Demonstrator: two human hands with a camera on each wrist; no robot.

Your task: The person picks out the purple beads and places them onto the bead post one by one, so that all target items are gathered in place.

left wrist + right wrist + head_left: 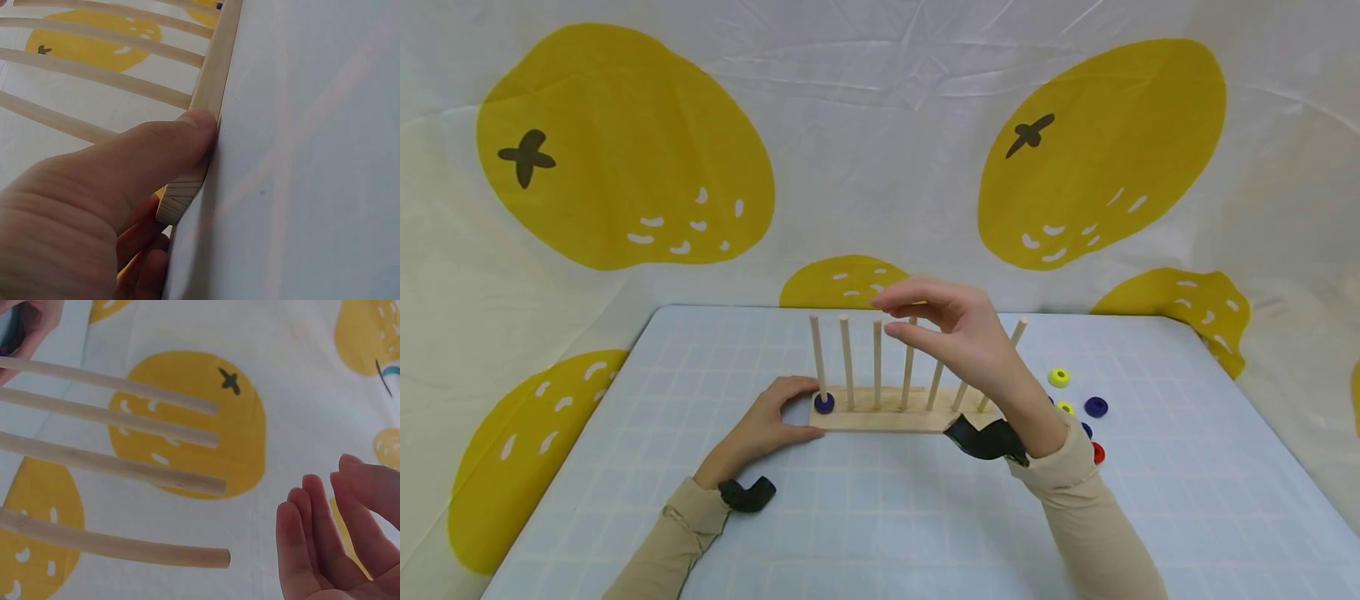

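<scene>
A wooden base (880,422) with a row of several upright pegs (877,367) stands on the table. Around the leftmost peg, down at the base, lies a dark blue ring (823,404). My left hand (766,417) grips the base's left end; in the left wrist view its thumb (199,120) presses on the long side, with fingers behind the end. Above the pegs is my right hand (966,337), its fingers loosely bent, thumb and forefinger apart, and nothing seen between them. The right wrist view shows this hand (334,544) beside the peg tops (215,485).
Right of the base lie loose rings: a yellow ring (1058,377), another yellow ring (1065,408), a blue ring (1096,407) and a red ring (1099,452). My right forearm partly hides some of them. A fruit-patterned cloth (880,167) hangs behind the table (865,533).
</scene>
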